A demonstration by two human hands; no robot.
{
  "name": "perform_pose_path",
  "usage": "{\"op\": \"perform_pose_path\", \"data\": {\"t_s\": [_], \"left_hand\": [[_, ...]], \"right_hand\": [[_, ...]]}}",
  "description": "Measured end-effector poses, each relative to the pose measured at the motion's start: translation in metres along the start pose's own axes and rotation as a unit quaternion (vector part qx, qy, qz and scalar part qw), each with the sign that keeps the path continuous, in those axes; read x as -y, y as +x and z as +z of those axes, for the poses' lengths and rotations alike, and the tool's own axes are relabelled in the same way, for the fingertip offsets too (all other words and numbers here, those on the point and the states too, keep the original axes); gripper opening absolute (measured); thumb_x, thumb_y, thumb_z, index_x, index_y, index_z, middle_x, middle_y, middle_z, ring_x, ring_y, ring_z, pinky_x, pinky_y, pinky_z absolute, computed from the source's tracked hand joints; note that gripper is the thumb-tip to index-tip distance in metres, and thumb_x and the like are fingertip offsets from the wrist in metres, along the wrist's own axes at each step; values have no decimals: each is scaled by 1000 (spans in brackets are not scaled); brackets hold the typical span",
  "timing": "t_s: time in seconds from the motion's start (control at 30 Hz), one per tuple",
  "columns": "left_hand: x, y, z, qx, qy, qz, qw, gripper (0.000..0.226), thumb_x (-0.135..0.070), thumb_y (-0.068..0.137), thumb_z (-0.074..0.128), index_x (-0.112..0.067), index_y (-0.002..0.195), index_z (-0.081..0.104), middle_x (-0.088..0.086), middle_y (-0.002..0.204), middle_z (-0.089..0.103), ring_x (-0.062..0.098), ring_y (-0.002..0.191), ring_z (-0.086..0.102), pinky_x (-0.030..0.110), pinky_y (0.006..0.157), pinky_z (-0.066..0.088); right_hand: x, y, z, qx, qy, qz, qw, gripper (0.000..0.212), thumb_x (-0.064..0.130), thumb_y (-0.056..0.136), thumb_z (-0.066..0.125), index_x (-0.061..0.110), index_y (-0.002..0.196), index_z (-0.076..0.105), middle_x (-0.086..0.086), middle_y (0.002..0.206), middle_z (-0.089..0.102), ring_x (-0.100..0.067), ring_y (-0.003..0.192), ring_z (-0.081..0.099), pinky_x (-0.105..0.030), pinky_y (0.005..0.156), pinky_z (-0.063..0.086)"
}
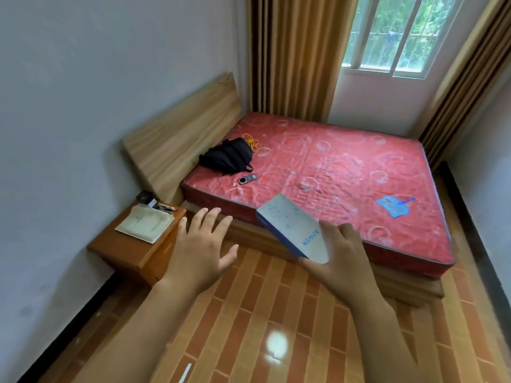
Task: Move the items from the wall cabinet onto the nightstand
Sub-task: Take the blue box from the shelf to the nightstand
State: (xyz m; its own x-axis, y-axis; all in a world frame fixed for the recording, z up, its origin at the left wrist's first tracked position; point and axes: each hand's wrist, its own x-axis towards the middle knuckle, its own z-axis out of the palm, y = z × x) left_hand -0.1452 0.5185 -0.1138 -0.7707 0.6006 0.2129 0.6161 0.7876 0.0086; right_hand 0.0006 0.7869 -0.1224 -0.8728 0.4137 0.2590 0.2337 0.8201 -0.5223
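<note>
Carrying a white-and-blue box (293, 228) in the right hand (343, 261), whose fingers and thumb curl round its near end, the person faces the nightstand (138, 252) at lower left; the left hand (199, 244) is held out with fingers spread, gripping nothing, near the nightstand's front corner. The box is in the air, between the nightstand and the red mattress (345, 175), not yet set down. Risks, as judged: the grip takes only one end of the box, so a quick swing could let the far end tip and slip free; the nightstand top already bears a pale pouch (145, 223), pens (164, 208) and a small dark item (145, 196) at its back edge, so a careless placing could push these off or leave the box overhanging. Legible writing: "ANKER" in blue capitals on the box's white face, read sideways; print on the pouch is too small to tell.
</note>
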Motion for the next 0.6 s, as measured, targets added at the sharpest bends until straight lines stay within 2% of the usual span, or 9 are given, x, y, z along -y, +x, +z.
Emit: {"op": "perform_pose_path", "data": {"t_s": [0.17,0.3,0.43,0.6], "left_hand": [[37,19,10,-8,9,-51,999,63,-58,92,45,-24,144,54,7,152,48,29,143,41,56,111,37],[80,19,14,-8,24,-95,995,63,-59,93,45,-24,144,55,6,151,49,27,142,41,54,110,38],[128,21,18,-3,20,-141,990,62,-59,93,43,-23,141,56,5,148,51,28,138,44,55,110,39],[197,24,33,-12,-7,-136,991,58,-56,93,46,-24,139,57,3,146,53,25,137,46,56,110,39]], "right_hand": [[7,69,33,40,16,-57,997,79,56,69,78,34,138,47,8,105,40,-19,105,40,-39,82,44],[31,110,65,80,8,-110,991,83,60,69,75,31,140,45,10,104,37,-17,102,38,-36,80,39],[63,148,101,105,5,-147,984,81,62,70,73,30,139,45,10,104,37,-17,100,39,-38,81,43],[121,188,156,118,24,-174,977,81,60,70,75,31,140,45,9,104,37,-18,101,40,-39,82,44]]}}
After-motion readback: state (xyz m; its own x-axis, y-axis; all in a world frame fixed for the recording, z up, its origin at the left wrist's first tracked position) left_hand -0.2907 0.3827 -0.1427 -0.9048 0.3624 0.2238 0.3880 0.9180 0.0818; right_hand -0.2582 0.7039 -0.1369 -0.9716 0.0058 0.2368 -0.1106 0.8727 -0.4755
